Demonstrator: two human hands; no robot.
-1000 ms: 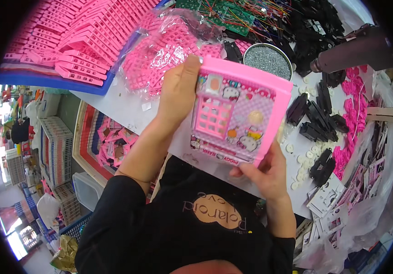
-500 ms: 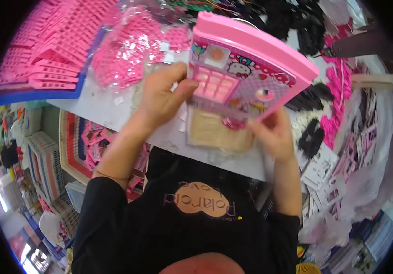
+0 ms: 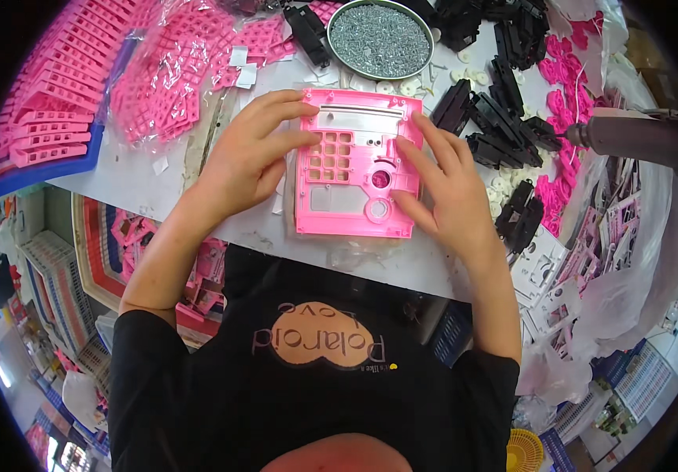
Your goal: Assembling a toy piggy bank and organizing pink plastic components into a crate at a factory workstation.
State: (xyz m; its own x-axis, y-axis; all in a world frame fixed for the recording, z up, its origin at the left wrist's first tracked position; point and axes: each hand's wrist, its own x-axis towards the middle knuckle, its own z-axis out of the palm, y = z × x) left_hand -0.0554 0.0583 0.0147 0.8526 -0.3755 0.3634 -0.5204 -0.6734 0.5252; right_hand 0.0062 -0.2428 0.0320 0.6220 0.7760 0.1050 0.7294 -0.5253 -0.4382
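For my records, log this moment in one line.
rectangular pink plastic panel: inner side up; left hand: on left edge; right hand: on right edge

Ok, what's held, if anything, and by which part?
The left hand touches the left side of the pink panel, the right hand its right side; whether either grips it can't be told.

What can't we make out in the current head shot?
All in the head view:
- Pink panel: its underside, hidden by the panel itself.
- Left hand and right hand: palms, hidden by the backs of the hands.
- Grey metal pieces in the round tin: too small and heaped to count.
- Dark tool: rear end lost in the dark fisheye rim.
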